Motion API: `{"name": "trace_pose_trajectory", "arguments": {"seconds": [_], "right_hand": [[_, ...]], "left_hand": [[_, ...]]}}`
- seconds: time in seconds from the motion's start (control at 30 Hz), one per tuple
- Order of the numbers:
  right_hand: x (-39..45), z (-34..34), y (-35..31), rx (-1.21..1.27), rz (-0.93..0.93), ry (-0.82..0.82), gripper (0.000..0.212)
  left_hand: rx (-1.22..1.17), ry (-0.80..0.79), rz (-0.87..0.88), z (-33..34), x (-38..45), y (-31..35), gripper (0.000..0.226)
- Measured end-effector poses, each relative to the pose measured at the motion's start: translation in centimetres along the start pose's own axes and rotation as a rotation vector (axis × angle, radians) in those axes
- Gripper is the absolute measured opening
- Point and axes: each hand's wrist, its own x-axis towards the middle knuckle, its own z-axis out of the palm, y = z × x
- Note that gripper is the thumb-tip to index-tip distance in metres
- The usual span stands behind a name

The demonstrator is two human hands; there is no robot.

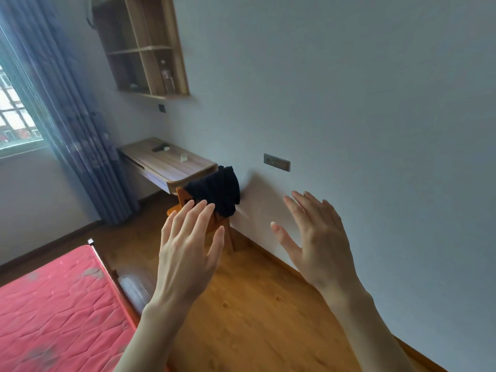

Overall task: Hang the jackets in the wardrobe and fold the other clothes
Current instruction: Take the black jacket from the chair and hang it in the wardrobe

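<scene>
Both hands, left hand (188,253) and right hand (319,237), spread empty toward the soft, limp dark navy cloth garment (217,190) draped on the orange wooden chair (214,224); best gathered at its top fold.

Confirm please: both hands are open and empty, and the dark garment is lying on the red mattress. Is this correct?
Not quite. The head view shows the dark garment draped over the back of the orange wooden chair beside the desk, not lying on the red mattress. The rest holds: the left hand and the right hand are both open and empty.
</scene>
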Motion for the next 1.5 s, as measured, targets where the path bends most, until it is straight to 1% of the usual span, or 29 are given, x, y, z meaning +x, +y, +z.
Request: {"name": "trace_pose_trajectory", "arguments": {"seconds": [0.2,0.37,0.53,0.67,0.93,1.13,1.37,1.5], "right_hand": [[5.2,5.1,3.7,0.018,-0.041,-0.050,0.063],[11.6,10.2,6.9,0.034,-0.083,-0.036,0.065],[18.7,15.6,8.9,0.068,-0.115,-0.076,0.063],[22.7,19.8,10.4,0.101,-0.147,-0.071,0.061],[28.7,27.8,14.3,0.172,-0.169,-0.160,0.060],[34.1,35.0,17.7,0.244,-0.219,-0.249,0.061],[41.0,42.1,23.5,0.300,-0.266,-0.361,0.062],[43.7,45.8,25.3,0.328,-0.285,-0.435,0.064]], "left_hand": [[0.015,0.014,-0.039,6.7,4.2,-1.6,0.054],[0.027,0.036,-0.079,12.9,8.5,-3.9,0.052],[0.074,0.007,-0.148,18.1,13.3,-7.3,0.052],[0.097,-0.005,-0.182,21.9,16.6,-9.1,0.052],[0.138,-0.066,-0.260,29.4,20.9,-11.4,0.047],[0.187,-0.101,-0.366,35.2,24.5,-12.9,0.046],[0.203,-0.167,-0.534,41.6,28.5,-12.2,0.045],[0.214,-0.204,-0.616,44.9,29.5,-12.6,0.044]]}}
